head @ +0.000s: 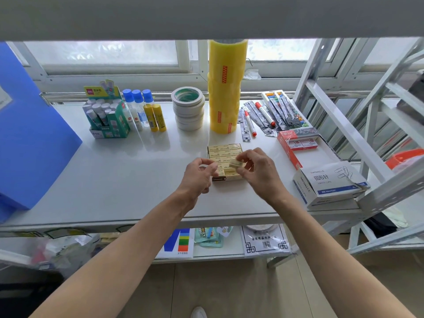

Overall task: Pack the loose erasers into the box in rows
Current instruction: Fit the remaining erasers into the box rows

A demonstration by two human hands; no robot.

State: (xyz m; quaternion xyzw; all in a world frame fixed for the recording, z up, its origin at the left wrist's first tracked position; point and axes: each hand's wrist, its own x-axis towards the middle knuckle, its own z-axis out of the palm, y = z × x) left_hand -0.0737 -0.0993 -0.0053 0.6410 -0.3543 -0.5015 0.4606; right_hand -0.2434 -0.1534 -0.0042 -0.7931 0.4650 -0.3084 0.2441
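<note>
My right hand (257,173) pinching one eraser (236,163) above the box (226,154), my left hand (198,177) pinching another eraser (219,173) at the box's near edge, box on the counter (128,171)

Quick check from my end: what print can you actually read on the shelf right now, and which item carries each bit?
"回形针" and "PAPER CLIPS": white and blue paper clip box.
"deli": green glue stick display box, on its header card.
Erasers in the eraser box: print too small to read.
Red staples box: labels blurred.
Sheets on the lower shelf: characters too blurred to read.
</note>
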